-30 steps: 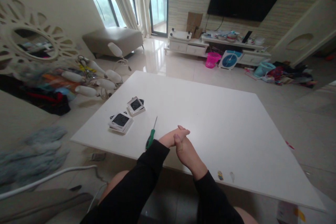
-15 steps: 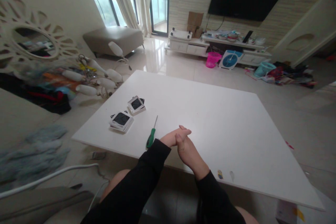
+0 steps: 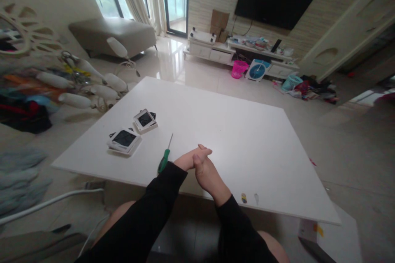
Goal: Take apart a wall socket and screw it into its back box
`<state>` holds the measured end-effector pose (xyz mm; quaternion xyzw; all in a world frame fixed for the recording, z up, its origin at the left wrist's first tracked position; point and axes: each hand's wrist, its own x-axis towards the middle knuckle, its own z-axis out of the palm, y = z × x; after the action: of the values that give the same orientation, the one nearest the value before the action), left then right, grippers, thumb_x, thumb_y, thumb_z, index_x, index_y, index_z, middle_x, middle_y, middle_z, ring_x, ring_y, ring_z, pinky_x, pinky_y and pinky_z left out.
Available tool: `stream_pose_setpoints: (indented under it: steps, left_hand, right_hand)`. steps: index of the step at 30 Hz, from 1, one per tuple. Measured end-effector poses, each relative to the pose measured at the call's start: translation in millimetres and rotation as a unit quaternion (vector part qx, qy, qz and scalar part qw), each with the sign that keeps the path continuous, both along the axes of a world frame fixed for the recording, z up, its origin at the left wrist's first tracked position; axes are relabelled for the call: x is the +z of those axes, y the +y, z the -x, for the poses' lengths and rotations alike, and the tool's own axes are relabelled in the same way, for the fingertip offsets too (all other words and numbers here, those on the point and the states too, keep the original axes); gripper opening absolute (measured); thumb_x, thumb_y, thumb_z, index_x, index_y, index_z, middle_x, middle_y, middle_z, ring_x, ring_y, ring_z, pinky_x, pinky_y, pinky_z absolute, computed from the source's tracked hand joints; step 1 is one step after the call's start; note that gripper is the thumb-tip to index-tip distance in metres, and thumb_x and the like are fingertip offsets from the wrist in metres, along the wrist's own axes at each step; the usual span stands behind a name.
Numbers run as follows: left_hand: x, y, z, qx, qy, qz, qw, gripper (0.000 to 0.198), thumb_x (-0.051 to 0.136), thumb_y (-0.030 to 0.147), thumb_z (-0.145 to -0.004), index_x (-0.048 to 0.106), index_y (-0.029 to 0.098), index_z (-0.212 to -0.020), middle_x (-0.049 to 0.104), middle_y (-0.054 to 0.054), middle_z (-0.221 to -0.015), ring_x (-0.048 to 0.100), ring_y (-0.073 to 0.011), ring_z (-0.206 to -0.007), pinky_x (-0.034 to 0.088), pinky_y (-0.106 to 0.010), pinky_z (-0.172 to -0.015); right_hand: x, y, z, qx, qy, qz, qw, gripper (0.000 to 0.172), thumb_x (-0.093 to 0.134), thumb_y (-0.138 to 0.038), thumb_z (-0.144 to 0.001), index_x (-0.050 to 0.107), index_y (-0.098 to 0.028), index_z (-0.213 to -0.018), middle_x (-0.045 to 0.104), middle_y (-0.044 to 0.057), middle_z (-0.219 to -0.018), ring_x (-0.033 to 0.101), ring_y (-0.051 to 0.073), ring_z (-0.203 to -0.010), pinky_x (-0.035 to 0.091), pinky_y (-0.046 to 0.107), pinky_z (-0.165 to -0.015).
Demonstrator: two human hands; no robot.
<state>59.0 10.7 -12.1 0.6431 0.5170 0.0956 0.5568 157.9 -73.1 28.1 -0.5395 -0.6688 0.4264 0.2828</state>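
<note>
"Where's the green-handled screwdriver (image 3: pixel 166 153)?"

"Lying on the white tabletop (image 3: pixel 247 131), handle just beside the black left sleeve (image 3: pixel 173 176), shaft pointing away from the person."

"And the hands?"

"Clasped: left hand (image 3: pixel 189 159) and right hand (image 3: pixel 208 172) are closed on each other, near the screwdriver."

"What's around them?"

"Left of the screwdriver, two white square-framed units with dark centres, the nearer (image 3: pixel 124 137) and the farther (image 3: pixel 145 119). By the near edge, right of the hands, a small yellow-and-dark piece (image 3: pixel 244 198) beside a clear teardrop-shaped piece (image 3: pixel 256 199)."

"Farther off?"

"A pink basket (image 3: pixel 239 69) beside a blue-and-white box fan (image 3: pixel 258 70)."
</note>
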Motion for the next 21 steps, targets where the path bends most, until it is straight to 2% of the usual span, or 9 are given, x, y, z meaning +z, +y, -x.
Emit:
stream_pose_setpoints:
  steps: [4, 11, 21]
  left_hand:
    - [2.9, 0, -3, 0.017, 0.011, 0.022, 1.000, 0.028, 0.043, 0.039, -0.091, 0.063, 0.020, -0.087, 0.073, -0.009, -0.098, 0.066, -0.0275, -0.112, 0.046, -0.040, -0.112]
    - [10.4, -3, -3, 0.027, 0.013, 0.029, 0.999, 0.026, 0.045, 0.038, -0.092, 0.062, 0.020, -0.085, 0.073, -0.009, -0.099, 0.065, -0.0278, -0.114, 0.046, -0.040, -0.112]
    - [2.6, -1, 1, 0.021, 0.009, 0.018, 1.000, 0.024, 0.045, 0.039, -0.089, 0.060, 0.021, -0.084, 0.073, -0.008, -0.095, 0.064, -0.0281, -0.114, 0.044, -0.041, -0.113]
  right_hand:
    - [-0.5, 0, -1, -0.012, 0.003, 0.002, 1.000, 0.103, 0.019, -0.085, -0.096, 0.045, -0.007, -0.158, 0.050, 0.026, -0.161, 0.042, 0.037, -0.157, 0.029, 0.054, -0.132]
    - [-1.4, -1, -1, -0.005, 0.004, -0.003, 1.000, 0.101, 0.019, -0.084, -0.097, 0.048, -0.008, -0.157, 0.051, 0.025, -0.161, 0.040, 0.036, -0.158, 0.028, 0.053, -0.133]
    - [-1.9, -1, 1, -0.008, 0.011, -0.003, 1.000, 0.102, 0.019, -0.085, -0.096, 0.048, -0.009, -0.157, 0.054, 0.025, -0.158, 0.047, 0.037, -0.153, 0.031, 0.054, -0.132]
